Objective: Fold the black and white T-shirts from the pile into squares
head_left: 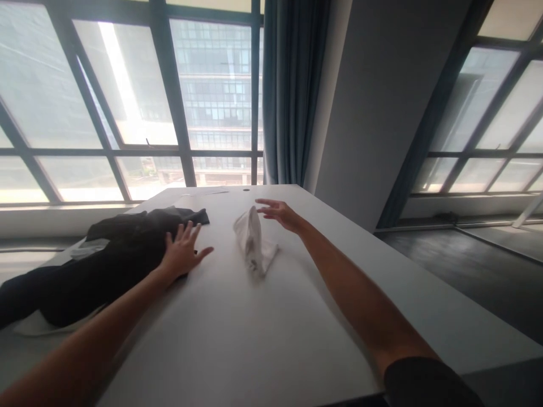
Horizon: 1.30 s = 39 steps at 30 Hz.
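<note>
A small, crumpled piece of white cloth (pixel 251 240) stands up in a loose fold on the white table (pixel 254 333). Just beyond its top right side is my right hand (pixel 278 215), fingers stretched toward the left and holding nothing. My left hand (pixel 182 251) has its fingers spread, at the right edge of a heap of dark clothing (pixel 123 243); whether it presses on the heap or hovers over it I cannot tell. Some white fabric (pixel 89 249) shows among the dark folds.
A thin, pale flat item (pixel 212 193) lies near the table's far edge, close to a round dark hole (pixel 246 190). Behind the table are large windows (pixel 216 96), a blue-grey curtain (pixel 292 90) and a grey pillar (pixel 373 113). Dark floor (pixel 466 260) shows at right.
</note>
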Tool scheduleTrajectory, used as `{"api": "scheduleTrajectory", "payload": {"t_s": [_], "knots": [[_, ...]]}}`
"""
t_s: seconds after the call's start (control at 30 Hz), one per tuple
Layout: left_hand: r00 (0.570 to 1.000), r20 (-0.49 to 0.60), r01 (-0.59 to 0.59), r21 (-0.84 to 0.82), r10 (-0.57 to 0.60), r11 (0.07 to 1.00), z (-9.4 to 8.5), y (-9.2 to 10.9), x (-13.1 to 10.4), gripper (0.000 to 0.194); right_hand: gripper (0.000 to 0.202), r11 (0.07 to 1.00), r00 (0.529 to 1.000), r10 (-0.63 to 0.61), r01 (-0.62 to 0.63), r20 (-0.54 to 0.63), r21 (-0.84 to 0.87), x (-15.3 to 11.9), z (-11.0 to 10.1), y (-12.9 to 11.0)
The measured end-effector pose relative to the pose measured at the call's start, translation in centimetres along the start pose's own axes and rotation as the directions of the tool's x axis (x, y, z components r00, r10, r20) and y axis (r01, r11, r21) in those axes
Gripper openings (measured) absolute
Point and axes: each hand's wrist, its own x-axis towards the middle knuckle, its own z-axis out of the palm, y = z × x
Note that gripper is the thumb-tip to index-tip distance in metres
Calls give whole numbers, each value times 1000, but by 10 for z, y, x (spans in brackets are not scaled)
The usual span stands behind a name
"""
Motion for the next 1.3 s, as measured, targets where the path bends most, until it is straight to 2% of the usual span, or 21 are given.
{"api": "scheduleTrajectory", "payload": {"t_s": [0.07, 0.13, 0.2, 0.27, 0.3, 0.37, 0.43, 0.53, 0.6, 0.63, 0.7, 0.73, 0.77, 0.8, 0.83, 0.9, 0.97, 1.1, 1.2, 1.23, 1.3], "knots": [[985, 80, -120, -301, 151, 946, -1, 27, -13, 89, 55, 999, 996, 25, -27, -90, -21, -2, 12, -13], [963, 113, -166, -464, 244, 870, -4, 42, -25, 79, 56, 977, 989, 150, -150, -10, -152, -7, 27, -17], [967, 120, -143, -480, 226, 865, -7, 47, -33, 56, 62, 921, 931, 303, -232, 201, -314, -17, 45, -17], [981, 107, -97, -443, 160, 891, -10, 48, -38, 40, 69, 879, 850, 385, -219, 359, -423, -27, 64, -14], [986, 93, -84, -432, 137, 898, -12, 48, -39, 37, 72, 869, 839, 387, -193, 382, -456, -31, 72, -12], [991, 52, -84, -461, 122, 884, -14, 48, -39, 35, 75, 857, 868, 340, -127, 363, -499, -36, 84, -9], [996, -14, -77, -576, 84, 814, -17, 47, -37, 35, 72, 862, 887, 278, -61, 368, -503, -36, 89, -5], [998, -21, 17, -840, -64, 542, -27, 44, -32, 41, 50, 879, 936, 158, 11, 313, -477, -29, 84, -6], [989, 43, 84, -951, -139, 298, -38, 42, -31, 47, 30, 863, 995, 10, 43, 103, -504, -24, 78, -11], [984, 74, 104, -977, -160, 189, -43, 41, -30, 48, 24, 851, 997, -74, 45, -34, -523, -22, 75, -15], [974, 120, 125, -992, -193, 16, -52, 40, -31, 51, 23, 851, 950, -174, 13, -259, -525, -20, 71, -24], [967, 144, 137, -989, -212, -46, -55, 39, -31, 52, 27, 869, 941, -157, -12, -299, -495, -20, 70, -28], [956, 173, 155, -983, -236, -93, -57, 38, -31, 53, 32, 893, 959, -88, -43, -268, -448, -21, 70, -31], [942, 206, 179, -976, -264, -125, -58, 38, -32, 54, 39, 915, 987, 19, -81, -159, -396, -23, 70, -33], [927, 239, 205, -968, -290, -144, -58, 38, -32, 54, 45, 927, 991, 133, -122, 7, -355, -25, 72, -34], [903, 284, 244, -956, -321, -160, -56, 37, -32, 54, 53, 928, 897, 278, -157, 343, -339, -31, 78, -32], [901, 301, 252, -949, -313, -187, -55, 38, -32, 52, 54, 922, 823, 292, -106, 488, -373, -35, 86, -28], [920, 295, 237, -943, -256, -234, -63, 36, -34, 46, 31, 913, 834, 236, -14, 499, -408, -36, 98, -19], [932, 362, 352, -919, -28, -180, -73, 23, -36, 43, 14, 892, 858, 174, 72, 484, -447, -31, 91, -18], [915, 397, 403, -905, 70, -140, -76, 17, -37, 42, 11, 872, 887, 148, 92, 437, -481, -29, 87, -18], [877, 441, 458, -887, 188, -55, -80, 2, -38, 40, 7, 814, 971, 81, 67, 227, -577, -26, 79, -20]]}}
